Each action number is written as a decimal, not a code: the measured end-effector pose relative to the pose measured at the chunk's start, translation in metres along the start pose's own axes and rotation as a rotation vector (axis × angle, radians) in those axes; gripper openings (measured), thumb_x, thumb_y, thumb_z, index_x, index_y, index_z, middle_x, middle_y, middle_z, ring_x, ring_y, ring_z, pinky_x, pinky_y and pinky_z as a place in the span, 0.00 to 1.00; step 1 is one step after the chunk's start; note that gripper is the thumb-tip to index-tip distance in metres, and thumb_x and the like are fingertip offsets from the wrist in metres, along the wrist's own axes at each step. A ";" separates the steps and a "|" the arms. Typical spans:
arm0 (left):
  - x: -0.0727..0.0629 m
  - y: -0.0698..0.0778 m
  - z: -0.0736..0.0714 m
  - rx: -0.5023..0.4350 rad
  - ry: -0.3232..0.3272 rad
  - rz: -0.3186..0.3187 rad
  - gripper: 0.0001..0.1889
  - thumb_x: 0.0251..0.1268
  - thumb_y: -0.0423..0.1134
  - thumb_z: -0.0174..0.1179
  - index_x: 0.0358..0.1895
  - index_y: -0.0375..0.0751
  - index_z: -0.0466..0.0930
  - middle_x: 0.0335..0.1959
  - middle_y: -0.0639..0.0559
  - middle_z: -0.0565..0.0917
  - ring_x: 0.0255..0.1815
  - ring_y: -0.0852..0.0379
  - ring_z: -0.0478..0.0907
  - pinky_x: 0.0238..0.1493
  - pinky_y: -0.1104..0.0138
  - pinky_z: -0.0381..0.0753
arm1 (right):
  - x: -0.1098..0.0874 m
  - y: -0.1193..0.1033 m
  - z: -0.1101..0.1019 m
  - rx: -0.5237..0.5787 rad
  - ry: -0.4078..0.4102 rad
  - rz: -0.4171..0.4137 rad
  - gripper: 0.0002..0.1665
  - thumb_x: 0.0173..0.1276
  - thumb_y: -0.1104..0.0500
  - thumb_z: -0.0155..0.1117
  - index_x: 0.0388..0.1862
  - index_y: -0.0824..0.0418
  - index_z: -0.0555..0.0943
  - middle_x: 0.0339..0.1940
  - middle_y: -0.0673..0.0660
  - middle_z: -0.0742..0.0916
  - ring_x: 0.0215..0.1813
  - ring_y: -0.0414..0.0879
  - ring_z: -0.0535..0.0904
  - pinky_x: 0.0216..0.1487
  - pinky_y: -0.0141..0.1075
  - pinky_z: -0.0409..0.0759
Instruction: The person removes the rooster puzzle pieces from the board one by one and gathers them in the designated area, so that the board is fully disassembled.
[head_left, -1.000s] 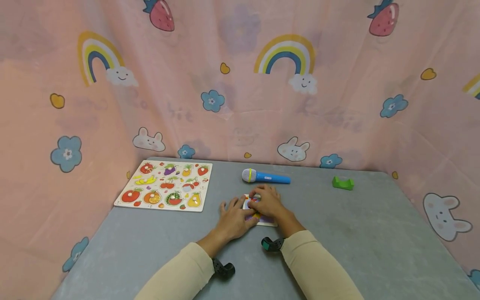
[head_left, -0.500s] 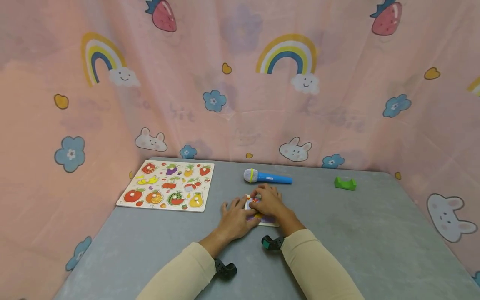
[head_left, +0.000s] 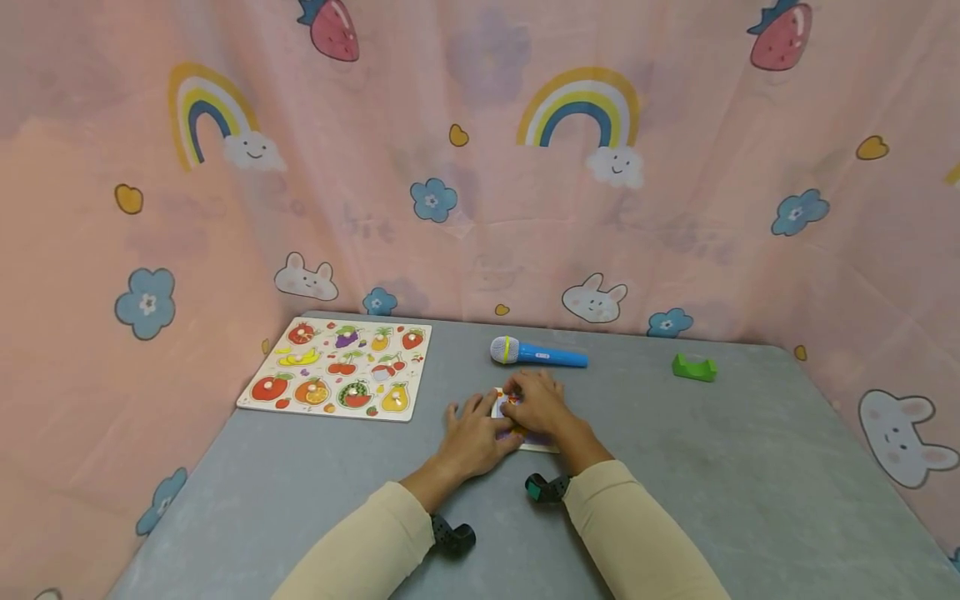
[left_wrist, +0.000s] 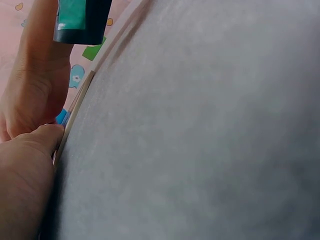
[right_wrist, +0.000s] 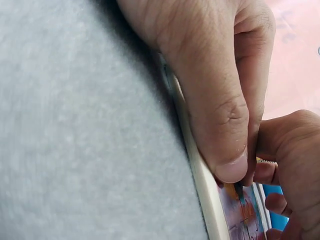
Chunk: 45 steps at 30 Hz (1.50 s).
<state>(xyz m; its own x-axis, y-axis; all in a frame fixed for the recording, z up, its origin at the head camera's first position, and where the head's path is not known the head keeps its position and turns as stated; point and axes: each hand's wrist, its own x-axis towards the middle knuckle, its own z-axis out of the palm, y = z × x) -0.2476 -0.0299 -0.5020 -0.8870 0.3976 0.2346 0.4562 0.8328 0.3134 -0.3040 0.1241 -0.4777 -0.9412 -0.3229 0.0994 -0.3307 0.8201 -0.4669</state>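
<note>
A small jigsaw board (head_left: 542, 445) with a colourful print and pale edge lies on the table beneath both hands. My left hand (head_left: 471, 442) rests along the board's left side, fingers spread and thumb across its lower part. Over the upper part, my right hand (head_left: 542, 403) has its fingers bent down. In the right wrist view, its thumb (right_wrist: 225, 130) and finger meet at a small puzzle piece (right_wrist: 231, 190), mostly hidden under the fingertips. Cut lines run through the printed surface (right_wrist: 245, 217) beside it. The left wrist view shows the left thumb (left_wrist: 47, 137) at the board's edge.
Behind the hands lies a blue toy microphone (head_left: 553, 356) with a grey head. A fruit peg puzzle (head_left: 378, 408) sits at the left rear of the grey table (head_left: 712, 475). Toward the right rear is a green notched block (head_left: 694, 367). A pink patterned curtain (head_left: 510, 242) hangs behind.
The head view has shifted slightly, so the scene sits a little further right. Both hands stay at the small board with hardly any visible movement.
</note>
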 end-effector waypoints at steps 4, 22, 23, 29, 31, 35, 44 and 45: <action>0.000 -0.001 0.000 0.000 0.005 0.005 0.21 0.66 0.62 0.54 0.56 0.60 0.83 0.71 0.44 0.64 0.69 0.42 0.59 0.59 0.35 0.50 | 0.000 0.002 0.000 0.047 0.002 -0.051 0.15 0.59 0.54 0.69 0.45 0.55 0.82 0.41 0.50 0.80 0.47 0.50 0.69 0.49 0.51 0.62; 0.002 -0.001 0.001 0.015 0.009 0.004 0.22 0.66 0.62 0.54 0.59 0.64 0.80 0.71 0.44 0.64 0.68 0.43 0.60 0.59 0.35 0.50 | 0.005 0.006 -0.014 0.057 -0.144 -0.105 0.19 0.62 0.64 0.65 0.53 0.58 0.83 0.42 0.51 0.78 0.48 0.51 0.68 0.50 0.51 0.62; 0.002 -0.001 0.001 0.018 0.010 0.005 0.22 0.66 0.62 0.54 0.59 0.64 0.80 0.71 0.44 0.64 0.68 0.43 0.60 0.59 0.35 0.50 | 0.005 0.006 -0.014 0.046 -0.141 -0.117 0.19 0.62 0.64 0.65 0.53 0.58 0.83 0.42 0.51 0.77 0.47 0.50 0.68 0.50 0.51 0.63; 0.001 -0.001 0.001 0.028 0.009 0.006 0.22 0.66 0.63 0.53 0.60 0.65 0.79 0.71 0.45 0.64 0.68 0.43 0.60 0.59 0.35 0.51 | 0.000 0.010 -0.011 0.009 -0.060 -0.206 0.19 0.65 0.62 0.64 0.55 0.60 0.83 0.43 0.52 0.78 0.47 0.49 0.68 0.50 0.51 0.64; 0.001 -0.001 0.001 0.027 0.007 0.003 0.22 0.66 0.63 0.53 0.60 0.66 0.79 0.71 0.45 0.64 0.68 0.43 0.60 0.59 0.35 0.51 | -0.001 0.012 -0.010 0.026 -0.015 -0.225 0.18 0.64 0.61 0.66 0.54 0.60 0.83 0.44 0.52 0.80 0.47 0.50 0.70 0.51 0.51 0.65; 0.001 -0.001 0.002 0.023 0.004 -0.003 0.22 0.66 0.63 0.53 0.60 0.65 0.79 0.71 0.44 0.64 0.68 0.43 0.60 0.59 0.36 0.51 | -0.003 0.017 -0.009 0.091 0.071 -0.235 0.19 0.63 0.60 0.68 0.53 0.62 0.83 0.46 0.53 0.83 0.49 0.50 0.71 0.52 0.50 0.68; 0.001 -0.001 0.003 0.025 0.010 0.010 0.22 0.66 0.62 0.54 0.61 0.66 0.78 0.71 0.42 0.64 0.68 0.42 0.60 0.59 0.35 0.51 | -0.013 0.017 -0.016 0.225 0.191 -0.257 0.18 0.59 0.64 0.70 0.49 0.67 0.84 0.42 0.56 0.84 0.46 0.54 0.72 0.48 0.50 0.70; 0.001 -0.001 0.003 0.024 0.008 0.009 0.22 0.66 0.62 0.54 0.61 0.66 0.78 0.71 0.42 0.64 0.68 0.42 0.60 0.59 0.35 0.51 | -0.014 0.017 -0.018 0.235 0.202 -0.255 0.18 0.59 0.64 0.71 0.49 0.67 0.84 0.42 0.56 0.84 0.47 0.54 0.72 0.48 0.50 0.71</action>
<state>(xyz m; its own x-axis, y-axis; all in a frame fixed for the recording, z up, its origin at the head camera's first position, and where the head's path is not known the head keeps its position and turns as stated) -0.2495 -0.0295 -0.5047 -0.8823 0.4018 0.2451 0.4621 0.8383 0.2892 -0.2977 0.1508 -0.4715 -0.8332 -0.3841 0.3978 -0.5529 0.5877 -0.5907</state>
